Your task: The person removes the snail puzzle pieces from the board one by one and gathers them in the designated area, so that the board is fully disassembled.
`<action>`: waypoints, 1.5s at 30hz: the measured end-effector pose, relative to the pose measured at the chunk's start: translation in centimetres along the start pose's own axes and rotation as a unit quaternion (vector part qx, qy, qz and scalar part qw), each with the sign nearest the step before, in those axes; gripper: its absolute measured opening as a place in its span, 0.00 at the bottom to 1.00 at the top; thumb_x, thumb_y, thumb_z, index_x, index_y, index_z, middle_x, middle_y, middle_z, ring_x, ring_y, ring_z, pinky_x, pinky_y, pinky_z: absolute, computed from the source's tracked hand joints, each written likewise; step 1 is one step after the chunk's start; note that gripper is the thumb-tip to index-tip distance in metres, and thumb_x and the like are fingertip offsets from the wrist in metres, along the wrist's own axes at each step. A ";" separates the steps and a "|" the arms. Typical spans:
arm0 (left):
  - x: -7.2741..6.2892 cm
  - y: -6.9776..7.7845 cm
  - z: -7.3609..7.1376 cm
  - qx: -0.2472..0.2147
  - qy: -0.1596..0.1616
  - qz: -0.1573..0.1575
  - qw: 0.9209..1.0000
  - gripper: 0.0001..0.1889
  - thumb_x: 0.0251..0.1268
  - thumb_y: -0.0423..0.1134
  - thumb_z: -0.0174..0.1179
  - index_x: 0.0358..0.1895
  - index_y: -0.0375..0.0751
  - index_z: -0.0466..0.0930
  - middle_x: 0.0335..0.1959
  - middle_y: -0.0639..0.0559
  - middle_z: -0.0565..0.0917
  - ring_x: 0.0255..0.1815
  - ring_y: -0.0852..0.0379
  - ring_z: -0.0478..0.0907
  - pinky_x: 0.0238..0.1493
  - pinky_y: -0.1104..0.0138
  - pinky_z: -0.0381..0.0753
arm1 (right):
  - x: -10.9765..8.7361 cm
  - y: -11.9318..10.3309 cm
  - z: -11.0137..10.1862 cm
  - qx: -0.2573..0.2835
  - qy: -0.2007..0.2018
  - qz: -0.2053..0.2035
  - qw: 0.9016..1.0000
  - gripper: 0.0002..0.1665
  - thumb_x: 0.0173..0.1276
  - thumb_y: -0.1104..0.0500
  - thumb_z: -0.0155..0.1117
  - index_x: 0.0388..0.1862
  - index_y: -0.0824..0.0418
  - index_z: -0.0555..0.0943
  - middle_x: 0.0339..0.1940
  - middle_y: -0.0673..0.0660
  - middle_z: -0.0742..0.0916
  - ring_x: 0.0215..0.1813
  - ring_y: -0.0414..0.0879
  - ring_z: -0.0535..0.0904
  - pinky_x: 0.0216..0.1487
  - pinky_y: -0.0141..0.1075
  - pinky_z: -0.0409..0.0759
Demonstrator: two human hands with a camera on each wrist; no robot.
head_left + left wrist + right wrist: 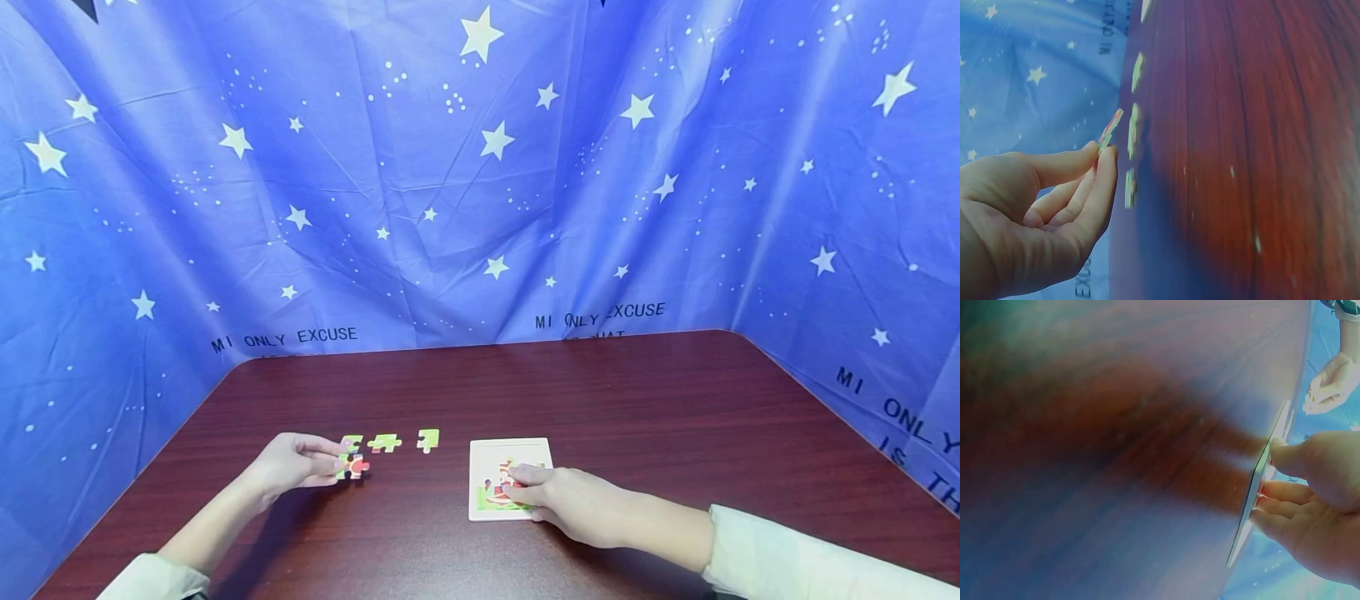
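My left hand (288,464) pinches a red-and-green jigsaw piece (1109,131) between thumb and fingertips, tilted and raised above the table. Close by that hand lie three more jigsaw pieces: one partly behind the held piece (352,442), a green one (386,442) and another green one (428,439). To the right, a pale square puzzle tray (483,454) lies flat, with colourful pieces (489,498) in its lower part. My right hand (581,504) rests over the tray's right side, fairly straight fingers touching the pieces and thumb at the near edge. It hides part of the picture.
The dark red wood-grain table (637,417) carries the tray and pieces. A blue star-patterned curtain (420,167) hangs behind the table and along both sides.
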State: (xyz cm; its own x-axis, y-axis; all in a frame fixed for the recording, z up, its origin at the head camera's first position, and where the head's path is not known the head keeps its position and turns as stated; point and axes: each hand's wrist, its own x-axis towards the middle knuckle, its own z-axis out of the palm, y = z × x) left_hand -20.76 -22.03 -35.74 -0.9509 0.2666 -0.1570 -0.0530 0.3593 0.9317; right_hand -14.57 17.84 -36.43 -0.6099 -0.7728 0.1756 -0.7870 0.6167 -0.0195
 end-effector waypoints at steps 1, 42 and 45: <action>-0.1 -0.2 -0.3 0.005 0.000 -0.002 1.000 0.21 0.58 0.26 0.62 0.52 0.14 0.73 0.39 0.45 0.88 0.37 0.65 0.84 0.43 0.65 0.86 | 0.0 0.0 0.0 -0.001 0.001 -0.001 1.000 0.19 0.65 0.61 0.63 0.56 0.52 0.80 0.61 0.53 0.81 0.53 0.45 0.84 0.48 0.32 0.83; 0.1 -0.4 1.1 0.267 0.177 0.006 0.947 0.06 0.43 0.30 0.67 0.29 0.37 0.86 0.20 0.52 0.85 0.18 0.63 0.78 0.24 0.70 0.73 | 0.0 -0.1 -0.1 -0.001 0.003 0.001 1.000 0.20 0.65 0.61 0.63 0.57 0.54 0.80 0.61 0.53 0.81 0.51 0.45 0.85 0.47 0.31 0.83; 0.0 -0.4 1.2 0.276 0.179 0.012 0.944 0.06 0.43 0.31 0.68 0.29 0.38 0.86 0.20 0.52 0.86 0.18 0.63 0.78 0.26 0.70 0.73 | 0.0 0.0 -0.1 0.000 0.003 -0.001 1.000 0.20 0.65 0.61 0.63 0.57 0.54 0.81 0.61 0.53 0.81 0.51 0.45 0.84 0.47 0.31 0.83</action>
State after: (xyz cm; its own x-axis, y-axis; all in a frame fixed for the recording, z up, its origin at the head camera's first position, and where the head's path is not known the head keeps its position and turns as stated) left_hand -20.42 -21.09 -36.48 -0.9973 -0.0033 0.0738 0.0421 0.7947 0.6056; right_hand -14.51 17.85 -36.38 -0.6085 -0.7725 0.1814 -0.7877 0.6158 -0.0202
